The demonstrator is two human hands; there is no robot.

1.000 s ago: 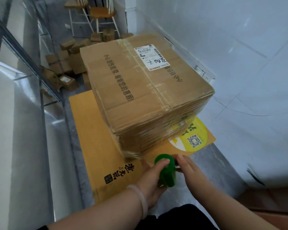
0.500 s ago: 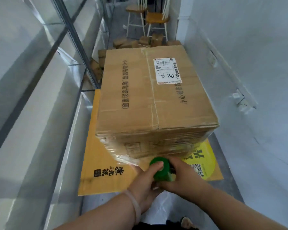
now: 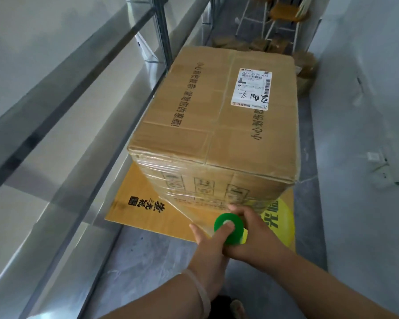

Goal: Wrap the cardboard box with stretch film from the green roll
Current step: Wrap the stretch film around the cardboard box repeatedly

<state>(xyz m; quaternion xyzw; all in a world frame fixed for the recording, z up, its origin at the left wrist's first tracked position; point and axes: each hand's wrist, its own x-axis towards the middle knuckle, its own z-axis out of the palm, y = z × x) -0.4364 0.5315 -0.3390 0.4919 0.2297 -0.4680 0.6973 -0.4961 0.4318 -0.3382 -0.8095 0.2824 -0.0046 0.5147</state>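
The left hand (image 3: 209,252) holds the green roll (image 3: 238,223) from below, its thumb pushed into the open core at the top and its forefinger stretched out along the film side; its other fingers are hidden beneath the roll. The right hand (image 3: 251,240) closes round the roll from the right, fingers curled over the far side, so that only the green top ring and a sliver of the roll's body show between the two hands. A pale bracelet (image 3: 202,293) circles the left wrist. From the roll, a taut sheet of stretch film (image 3: 182,209) runs up and left to the near left corner of the cardboard box (image 3: 217,111). It is clear enough that its edges are hard to trace. Shiny wrinkled bands of film cover the box's near face, blurring the printed symbols there, while the top is bare and carries a white shipping label (image 3: 251,89). The box stands on a flat yellow cardboard sheet (image 3: 129,203), which it mostly covers, and the hands hide part of a round yellow print (image 3: 282,224) on that sheet. Beyond the box, partly blocked by it, lie small cartons (image 3: 305,65) and chair legs (image 3: 270,26) cut off by the top edge. A glass partition (image 3: 67,88) runs along the left and a white wall (image 3: 366,88) along the right.
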